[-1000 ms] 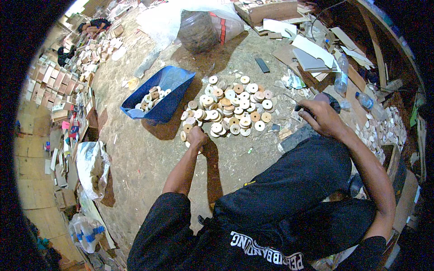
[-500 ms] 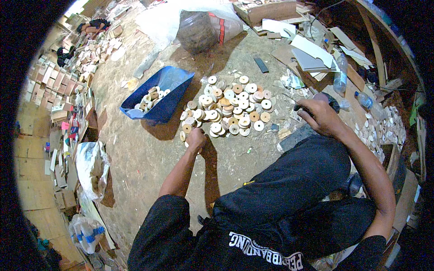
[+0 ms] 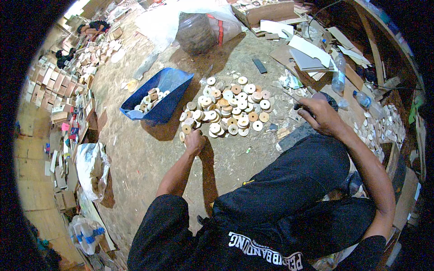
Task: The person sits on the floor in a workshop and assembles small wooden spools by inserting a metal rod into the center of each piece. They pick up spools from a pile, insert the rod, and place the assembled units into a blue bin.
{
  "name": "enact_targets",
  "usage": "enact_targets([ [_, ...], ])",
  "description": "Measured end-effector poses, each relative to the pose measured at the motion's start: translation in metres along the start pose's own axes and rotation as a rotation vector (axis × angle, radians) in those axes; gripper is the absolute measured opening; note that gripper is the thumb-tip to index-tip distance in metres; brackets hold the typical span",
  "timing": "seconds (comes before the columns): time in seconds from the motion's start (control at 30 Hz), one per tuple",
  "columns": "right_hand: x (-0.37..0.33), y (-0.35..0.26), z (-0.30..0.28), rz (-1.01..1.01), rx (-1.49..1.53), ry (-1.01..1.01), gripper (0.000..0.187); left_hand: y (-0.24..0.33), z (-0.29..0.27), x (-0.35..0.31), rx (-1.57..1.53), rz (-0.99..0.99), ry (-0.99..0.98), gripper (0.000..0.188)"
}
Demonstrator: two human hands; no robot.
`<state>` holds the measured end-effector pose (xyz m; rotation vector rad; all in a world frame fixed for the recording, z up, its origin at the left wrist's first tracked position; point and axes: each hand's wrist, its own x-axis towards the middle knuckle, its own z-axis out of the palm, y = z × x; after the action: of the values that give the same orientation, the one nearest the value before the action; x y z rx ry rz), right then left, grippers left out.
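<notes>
A pile of round wooden discs with centre holes [image 3: 233, 110], cream to light brown, lies on the ground in front of me. My left hand [image 3: 195, 142] is at its near left edge, fingers closed at a tan wooden disc [image 3: 186, 129]; the fingertips are partly hidden. To the right of the pile, my right hand [image 3: 320, 116] is raised above my bent leg. Its fingers are curled around a thin rod-like tool [image 3: 291, 96], which points toward the pile; the tool's exact kind is unclear. A blue scoop-shaped container [image 3: 174, 97] with several discs inside stands left of the pile.
A filled clear plastic sack [image 3: 196, 32] sits beyond the pile. Plastic bottles [image 3: 338, 80], board offcuts [image 3: 309, 54] and small scraps [image 3: 379, 128] crowd the right. White plastic bags [image 3: 91, 171] lie left, near stacked wood blocks [image 3: 54, 81]. Another person [image 3: 94, 27] sits far left.
Hardly anything differs. The view has shifted very slightly, and my left hand stays at the pile's near left edge. My right hand keeps its hold on the thin tool.
</notes>
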<state>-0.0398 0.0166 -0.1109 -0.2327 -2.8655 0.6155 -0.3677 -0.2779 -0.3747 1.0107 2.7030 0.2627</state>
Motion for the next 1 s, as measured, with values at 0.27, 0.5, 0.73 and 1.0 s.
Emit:
enact_targets([
  [0.27, 0.002, 0.001, 0.001, -0.001, 0.027, -0.012, 0.018, -0.013, 0.005, 0.01, 0.013, 0.056, -0.074, 0.018],
  [0.5, 0.0, 0.002, 0.004, -0.017, -0.021, 0.039, 0.017, -0.013, 0.008, 0.016, 0.025, -0.003, -0.109, 0.016],
  [0.73, 0.001, 0.001, 0.002, -0.003, -0.003, 0.015, 0.019, -0.02, 0.014, 0.015, 0.076, 0.156, -0.047, 0.016],
  [1.0, -0.002, 0.001, 0.0, -0.005, 0.007, 0.01, 0.023, -0.016, 0.014, 0.015, 0.022, 0.02, -0.056, 0.019],
])
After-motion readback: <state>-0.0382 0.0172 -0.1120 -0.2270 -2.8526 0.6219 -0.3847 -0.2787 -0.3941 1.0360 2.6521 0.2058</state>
